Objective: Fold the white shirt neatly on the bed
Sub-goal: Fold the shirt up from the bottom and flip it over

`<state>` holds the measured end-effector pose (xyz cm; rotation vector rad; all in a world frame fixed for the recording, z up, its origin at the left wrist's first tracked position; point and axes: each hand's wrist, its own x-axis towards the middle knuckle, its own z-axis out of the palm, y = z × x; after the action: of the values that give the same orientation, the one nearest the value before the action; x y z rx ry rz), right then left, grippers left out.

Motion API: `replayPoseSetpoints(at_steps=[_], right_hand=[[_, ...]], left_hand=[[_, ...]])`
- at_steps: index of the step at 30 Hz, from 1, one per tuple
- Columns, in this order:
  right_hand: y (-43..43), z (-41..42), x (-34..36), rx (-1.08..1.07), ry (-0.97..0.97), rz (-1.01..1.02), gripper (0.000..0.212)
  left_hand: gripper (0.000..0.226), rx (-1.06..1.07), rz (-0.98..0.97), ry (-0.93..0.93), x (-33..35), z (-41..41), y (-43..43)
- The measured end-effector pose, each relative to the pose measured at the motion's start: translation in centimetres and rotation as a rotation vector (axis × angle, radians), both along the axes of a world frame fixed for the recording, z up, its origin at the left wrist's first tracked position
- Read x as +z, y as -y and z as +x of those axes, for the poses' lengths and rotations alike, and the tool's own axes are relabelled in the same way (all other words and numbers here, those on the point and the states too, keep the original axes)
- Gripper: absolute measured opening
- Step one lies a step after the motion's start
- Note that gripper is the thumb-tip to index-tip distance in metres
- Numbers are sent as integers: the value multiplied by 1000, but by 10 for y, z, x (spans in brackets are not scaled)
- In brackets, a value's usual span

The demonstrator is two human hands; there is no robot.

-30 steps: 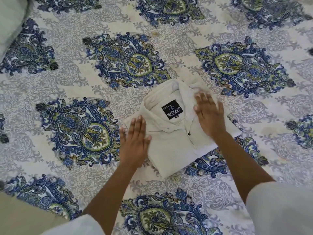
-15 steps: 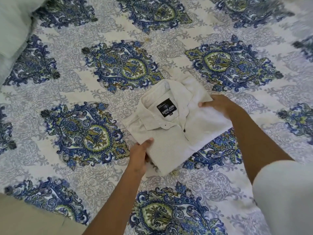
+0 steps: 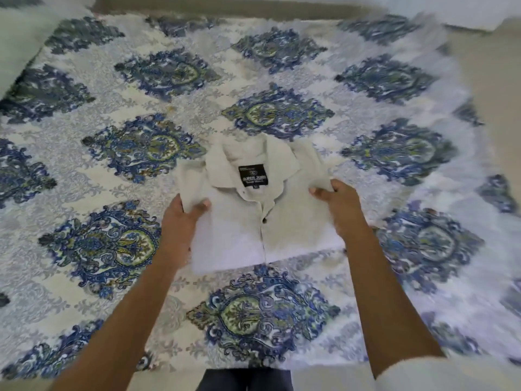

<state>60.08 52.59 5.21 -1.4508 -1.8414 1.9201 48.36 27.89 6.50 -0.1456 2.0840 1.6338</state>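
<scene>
Pinching the folded white shirt point(image 3: 284, 224) with left hand point(image 3: 183, 217) and right hand point(image 3: 337, 203), I judge folding complete, only placement on bed point(image 3: 93, 280) remaining.

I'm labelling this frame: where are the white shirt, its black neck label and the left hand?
white shirt point(image 3: 296, 230), head view, front panel right of the buttons.
black label point(image 3: 253, 176), head view, middle of the label.
left hand point(image 3: 183, 221), head view, back of the hand.
</scene>
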Motion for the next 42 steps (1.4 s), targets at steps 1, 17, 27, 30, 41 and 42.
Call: replayPoseSetpoints(at_steps=[1,17,27,30,41,42], right_hand=[[1,25,13,-77,10,-12,18],[-92,404,138,-883,-94,-23,21],[-235,579,165,-905,-140,-44,10],[-274,605,164,-898,-136,-57,9],[-448,664,166,-864,-127,-30,14],[-463,669,166,-859,-129,-33,14]], left_hand=[[18,-61,14,-11,14,7,-7],[23,-830,208,66,126,246,-270],[21,-859,208,46,164,420,-418],[15,-868,202,57,166,449,-455],[11,-813,219,72,165,505,-626],[11,-818,216,73,166,510,-642]])
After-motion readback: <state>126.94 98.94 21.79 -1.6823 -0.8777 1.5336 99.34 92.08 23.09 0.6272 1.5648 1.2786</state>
